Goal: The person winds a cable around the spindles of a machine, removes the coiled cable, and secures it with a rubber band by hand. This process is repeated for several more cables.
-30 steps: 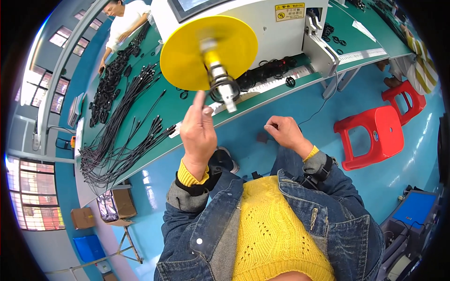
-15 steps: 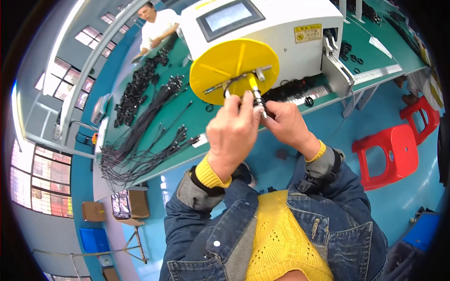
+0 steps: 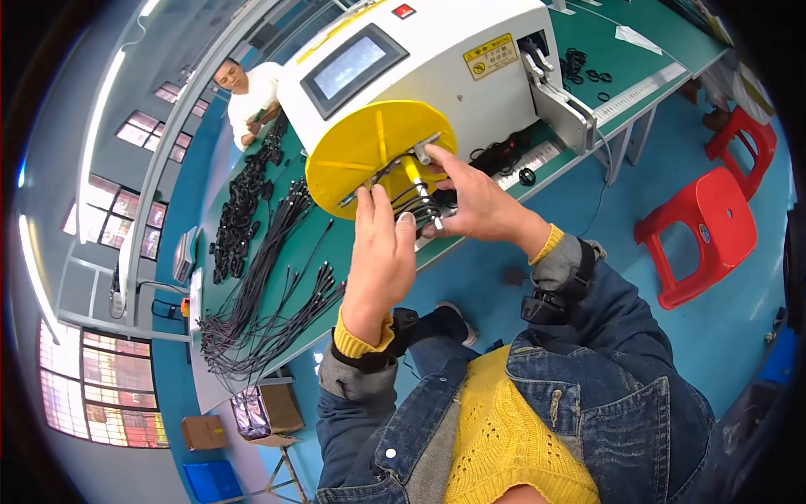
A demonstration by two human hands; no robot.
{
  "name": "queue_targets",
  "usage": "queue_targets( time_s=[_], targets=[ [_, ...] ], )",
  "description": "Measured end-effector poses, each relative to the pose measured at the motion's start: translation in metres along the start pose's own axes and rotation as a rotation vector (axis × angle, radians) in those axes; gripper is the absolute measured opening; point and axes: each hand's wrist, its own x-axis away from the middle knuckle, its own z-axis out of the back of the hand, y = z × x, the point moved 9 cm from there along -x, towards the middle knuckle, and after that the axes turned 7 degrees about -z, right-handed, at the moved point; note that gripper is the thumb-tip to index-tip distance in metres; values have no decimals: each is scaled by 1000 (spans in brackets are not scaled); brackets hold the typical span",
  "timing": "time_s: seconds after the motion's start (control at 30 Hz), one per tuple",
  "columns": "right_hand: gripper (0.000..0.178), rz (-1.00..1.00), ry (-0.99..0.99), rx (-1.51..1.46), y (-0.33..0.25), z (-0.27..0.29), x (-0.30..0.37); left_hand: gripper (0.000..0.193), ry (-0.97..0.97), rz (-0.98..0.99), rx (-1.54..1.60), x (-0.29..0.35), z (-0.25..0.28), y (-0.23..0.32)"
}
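A yellow disc (image 3: 348,164) on the front of a white machine (image 3: 457,63) carries a metal crossbar and a spindle (image 3: 415,174) that points toward me. Loops of thin black cable (image 3: 411,204) hang around the spindle. My left hand (image 3: 379,265) is open, its stretched fingers at the disc's lower edge and its thumb beside the loops. My right hand (image 3: 483,206) is spread on the other side, index fingertip at the crossbar's metal clamp (image 3: 424,153) and thumb near the spindle's tip. Its other fingers are partly hidden.
Bundled black cables (image 3: 260,269) and a heap of black coils (image 3: 239,223) lie on the green table (image 3: 315,244) at left. A person (image 3: 252,97) stands beyond. A metal guide (image 3: 562,109) juts from the machine's right side. Red stools (image 3: 705,227) stand at right.
My hands have moved apart from close together at the spindle's tip. The right index finger has gone up to the clamp. The machine sits further left in view.
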Motion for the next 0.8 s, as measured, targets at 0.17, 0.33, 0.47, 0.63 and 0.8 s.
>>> queue_targets(
  time_s=[0.17,0.33,0.47,0.63,0.8],
  targets=[
    [99,6,-10,-55,11,-7,-4,56,-31,28,39,1,-3,-6],
    [100,73,-10,-126,14,-11,-6,53,41,-25,36,1,-3,-8],
    [90,60,13,-199,14,-16,0,46,37,-29,-21,-1,0,0],
    [63,136,266,-10,-6,-13,23,34,70,47,-192,5,-11,4],
    [49,275,290,109,-33,-38,10,27,345,-87,-101,24,18,0]
  ],
)
